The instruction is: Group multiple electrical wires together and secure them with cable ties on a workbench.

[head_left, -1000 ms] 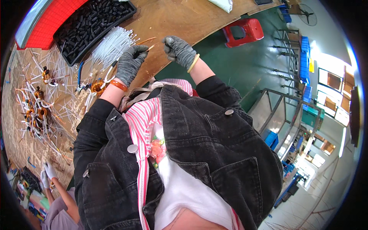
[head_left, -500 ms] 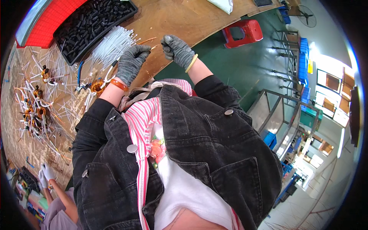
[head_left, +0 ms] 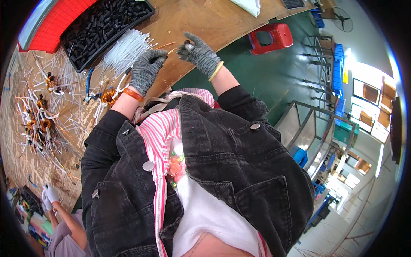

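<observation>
- Head view: left hand (head_left: 148,70), grey knit glove, fingers pinched on a copper wire (head_left: 172,50); its bare tip points toward the right hand.
- Right hand (head_left: 199,55), same glove, index finger raised, gripping a small black piece (head_left: 187,42) between the fingers. Hands near each other, not touching, over the bench (head_left: 205,19) edge.
- Copper-wound coil (head_left: 108,97) on the bench, just left of the left wrist, white-sleeved leads beside it. Whether the pinched wire joins this coil: cannot tell.
- Blue-handled tool (head_left: 89,83) lies just left of that coil.
- Far from the left hand: sheaf of white cable ties (head_left: 127,48), then a black tray (head_left: 80,68) heaped with short black pieces; red bin (head_left: 60,25) beyond.
- Left on bench: tangled cluster of coils (head_left: 41,122), leads splayed.
- Near left: co-worker's white-gloved hands (head_left: 50,196).
- Far right: red stool (head_left: 278,36) on green floor (head_left: 244,81).
</observation>
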`<act>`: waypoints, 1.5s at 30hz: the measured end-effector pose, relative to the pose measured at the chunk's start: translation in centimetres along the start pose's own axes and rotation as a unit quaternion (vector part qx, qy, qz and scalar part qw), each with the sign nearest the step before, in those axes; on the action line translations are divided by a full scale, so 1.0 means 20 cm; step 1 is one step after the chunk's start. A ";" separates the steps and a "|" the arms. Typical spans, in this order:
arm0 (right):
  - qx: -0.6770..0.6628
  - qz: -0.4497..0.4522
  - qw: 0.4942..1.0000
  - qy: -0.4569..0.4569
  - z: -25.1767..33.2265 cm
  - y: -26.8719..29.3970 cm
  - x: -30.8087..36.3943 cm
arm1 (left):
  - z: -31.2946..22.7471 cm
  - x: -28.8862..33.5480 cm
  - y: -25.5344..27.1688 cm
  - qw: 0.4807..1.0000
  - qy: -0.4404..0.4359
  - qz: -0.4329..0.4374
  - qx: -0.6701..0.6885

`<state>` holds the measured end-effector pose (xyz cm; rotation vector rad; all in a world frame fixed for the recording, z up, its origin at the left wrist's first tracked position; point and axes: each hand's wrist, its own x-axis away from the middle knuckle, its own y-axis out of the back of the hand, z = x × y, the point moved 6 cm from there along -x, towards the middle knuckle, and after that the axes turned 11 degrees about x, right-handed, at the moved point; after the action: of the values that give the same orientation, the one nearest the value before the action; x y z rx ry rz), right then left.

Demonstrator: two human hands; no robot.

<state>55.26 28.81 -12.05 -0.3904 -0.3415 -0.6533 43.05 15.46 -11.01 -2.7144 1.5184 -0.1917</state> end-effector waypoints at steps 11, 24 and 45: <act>-0.193 0.096 0.976 -0.014 -0.09 -0.03 -0.03 | -0.01 0.00 -0.01 1.000 0.010 -0.010 -0.014; 0.007 0.032 0.999 -0.015 0.00 -0.06 0.02 | -0.02 0.00 0.00 1.000 -0.003 -0.011 -0.016; 0.140 -0.032 0.989 0.025 0.08 -0.09 0.01 | -0.02 0.01 0.00 1.000 0.001 -0.003 -0.020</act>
<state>53.92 28.15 -10.24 -0.0941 -0.3927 -0.6653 43.05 15.27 -10.60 -2.7505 1.5314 -0.1663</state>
